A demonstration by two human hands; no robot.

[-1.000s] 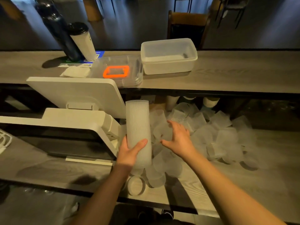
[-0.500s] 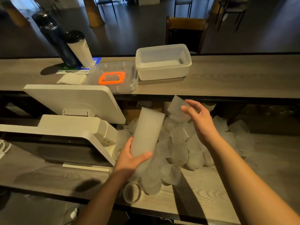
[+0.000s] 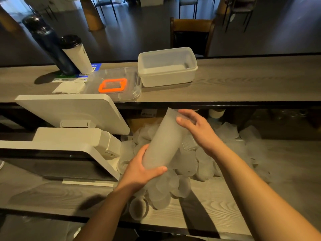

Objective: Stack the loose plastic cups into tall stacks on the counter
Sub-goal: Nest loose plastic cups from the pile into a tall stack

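Two levels here: upper shelf at the back, lower counter in front. On the shelf, L to R: two tumblers, napkin in front of them, flat lid, then a tub touching its right edge. POS terminal sits on the counter's left. Loose cups pile just right of it, spreading under the shelf. Cup stack tilted above the pile w/ left hand at its near end, right hand at the far end.
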